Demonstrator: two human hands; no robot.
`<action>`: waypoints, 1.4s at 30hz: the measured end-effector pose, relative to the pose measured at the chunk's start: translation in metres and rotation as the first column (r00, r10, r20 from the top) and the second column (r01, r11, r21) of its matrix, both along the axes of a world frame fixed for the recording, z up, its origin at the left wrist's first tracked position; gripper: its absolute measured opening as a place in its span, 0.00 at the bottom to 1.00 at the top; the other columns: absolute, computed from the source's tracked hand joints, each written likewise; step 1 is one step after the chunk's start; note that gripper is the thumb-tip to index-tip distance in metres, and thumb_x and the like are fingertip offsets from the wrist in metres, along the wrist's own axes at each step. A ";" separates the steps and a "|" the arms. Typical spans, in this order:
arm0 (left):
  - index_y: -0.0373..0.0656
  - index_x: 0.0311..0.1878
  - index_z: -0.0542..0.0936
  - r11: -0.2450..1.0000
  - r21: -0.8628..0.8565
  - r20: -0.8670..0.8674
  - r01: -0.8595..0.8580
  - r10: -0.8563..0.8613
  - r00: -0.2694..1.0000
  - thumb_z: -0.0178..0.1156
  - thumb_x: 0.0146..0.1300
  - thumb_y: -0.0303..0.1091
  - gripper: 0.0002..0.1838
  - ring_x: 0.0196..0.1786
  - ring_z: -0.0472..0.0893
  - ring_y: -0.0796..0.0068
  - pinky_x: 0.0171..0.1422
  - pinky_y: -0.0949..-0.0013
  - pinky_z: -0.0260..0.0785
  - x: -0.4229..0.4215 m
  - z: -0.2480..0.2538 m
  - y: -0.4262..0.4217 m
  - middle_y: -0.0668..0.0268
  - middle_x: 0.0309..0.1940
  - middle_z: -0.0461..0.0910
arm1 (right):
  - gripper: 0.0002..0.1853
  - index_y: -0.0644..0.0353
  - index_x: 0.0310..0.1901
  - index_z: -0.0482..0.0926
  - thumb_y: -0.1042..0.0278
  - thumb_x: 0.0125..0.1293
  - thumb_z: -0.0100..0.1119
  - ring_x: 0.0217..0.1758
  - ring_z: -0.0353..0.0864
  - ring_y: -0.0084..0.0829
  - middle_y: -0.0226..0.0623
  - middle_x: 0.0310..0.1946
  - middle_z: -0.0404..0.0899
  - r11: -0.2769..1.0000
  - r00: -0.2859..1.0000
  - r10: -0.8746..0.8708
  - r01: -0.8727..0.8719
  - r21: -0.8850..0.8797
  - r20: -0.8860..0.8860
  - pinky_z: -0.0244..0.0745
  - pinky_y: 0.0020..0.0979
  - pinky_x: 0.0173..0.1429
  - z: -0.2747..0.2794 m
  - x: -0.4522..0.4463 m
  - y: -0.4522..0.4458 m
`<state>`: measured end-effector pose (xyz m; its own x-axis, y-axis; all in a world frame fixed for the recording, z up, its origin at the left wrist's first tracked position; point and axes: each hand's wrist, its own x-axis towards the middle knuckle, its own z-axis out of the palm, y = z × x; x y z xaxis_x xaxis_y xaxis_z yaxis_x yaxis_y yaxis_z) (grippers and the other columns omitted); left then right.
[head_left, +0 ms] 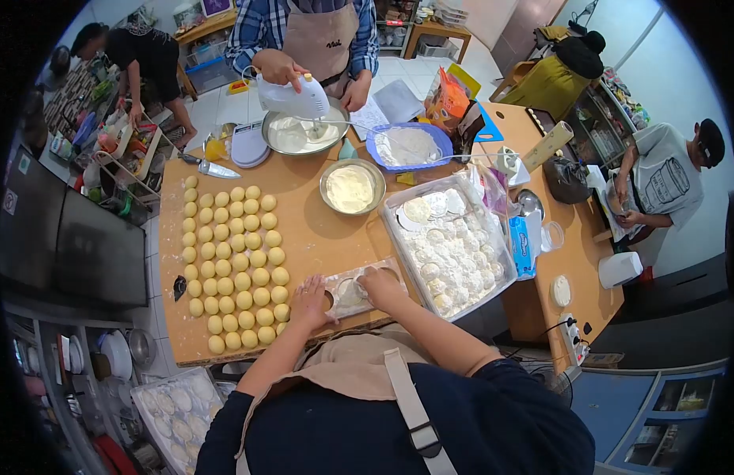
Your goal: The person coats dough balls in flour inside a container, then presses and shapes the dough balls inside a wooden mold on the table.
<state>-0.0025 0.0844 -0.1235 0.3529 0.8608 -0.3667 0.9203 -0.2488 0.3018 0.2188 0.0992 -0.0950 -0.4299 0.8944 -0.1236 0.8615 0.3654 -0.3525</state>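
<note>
A floured board with round holes (342, 304) lies at the table's front edge. My left hand (310, 301) rests on its left end, fingers spread flat. On the board's right part, my right hand (380, 288) is closed with its fingers pressed down near a hole; what is under them is hidden. Rows of yellow dough balls (243, 300) stand to the left of my left hand. To the right of my right hand is a white tray (491, 298) with flour-covered dough rounds (460, 257).
Beyond the board stand a metal bowl of pale powder (349, 187) and a blue tub of flour (409, 147). Across the table a person (304, 39) holds a mixer (297, 96) over a larger bowl (273, 141). A knife (216, 169) lies at the back left.
</note>
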 end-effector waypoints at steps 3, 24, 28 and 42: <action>0.41 0.74 0.55 1.000 -0.013 0.005 -0.001 0.002 1.000 0.79 0.32 0.57 0.66 0.78 0.51 0.59 0.79 0.51 0.46 0.000 0.002 0.001 0.59 0.76 0.52 | 0.08 0.62 0.37 0.81 0.78 0.55 0.57 0.46 0.82 0.47 0.50 0.40 0.77 1.000 1.000 0.021 -0.021 0.001 0.010 0.79 0.43 0.48 0.004 0.001 -0.001; 0.43 0.74 0.55 1.000 -0.002 -0.017 0.018 -0.018 1.000 0.78 0.34 0.59 0.65 0.78 0.52 0.63 0.80 0.55 0.46 -0.001 0.005 0.001 0.63 0.76 0.53 | 0.16 0.59 0.42 0.81 0.79 0.48 0.61 0.47 0.79 0.47 0.47 0.42 0.77 0.998 0.999 -0.039 0.038 -0.050 -0.019 0.76 0.44 0.51 0.004 0.006 0.007; 0.43 0.74 0.55 1.000 -0.004 -0.027 0.018 -0.018 0.999 0.78 0.33 0.59 0.65 0.78 0.53 0.63 0.79 0.55 0.47 -0.002 0.005 0.001 0.63 0.76 0.54 | 0.09 0.58 0.37 0.82 0.76 0.53 0.59 0.45 0.82 0.46 0.47 0.41 0.78 0.999 0.999 -0.035 0.035 -0.008 -0.002 0.78 0.43 0.49 0.009 0.004 0.010; 0.42 0.74 0.56 0.999 0.025 -0.001 0.024 -0.024 1.000 0.78 0.35 0.56 0.63 0.77 0.54 0.62 0.79 0.53 0.49 -0.003 -0.003 0.000 0.61 0.75 0.55 | 0.08 0.56 0.37 0.80 0.77 0.55 0.57 0.45 0.80 0.44 0.42 0.40 0.76 0.990 0.990 0.138 -0.137 -0.021 0.037 0.78 0.43 0.45 -0.003 -0.027 -0.003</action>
<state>-0.0054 0.0848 -0.1266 0.3733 0.8610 -0.3455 0.9143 -0.2784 0.2941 0.1915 0.0960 -0.0977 -0.5433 0.8245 -0.1579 0.8164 0.4752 -0.3281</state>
